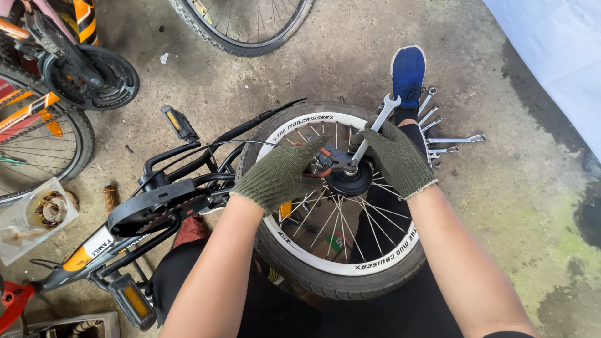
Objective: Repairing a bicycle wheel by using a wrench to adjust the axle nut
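A small bicycle lies on its side on the concrete floor, its rear wheel (pixel 338 263) with a black tyre and white rim facing up. My right hand (pixel 397 159), in a green knit glove, grips a silver open-end wrench (pixel 375 125) set on the nut at the black hub (pixel 348 180). My left hand (pixel 282 175), also gloved, holds a plier-like tool with red and dark handles (pixel 330 160) against the same hub from the left.
Several spare wrenches (pixel 447 141) lie on the floor past the wheel, beside my blue shoe (pixel 408 74). Another bicycle's wheel (pixel 247 25) stands at the top, an orange bike (pixel 37 106) at left. A clear tray of parts (pixel 31 219) sits lower left.
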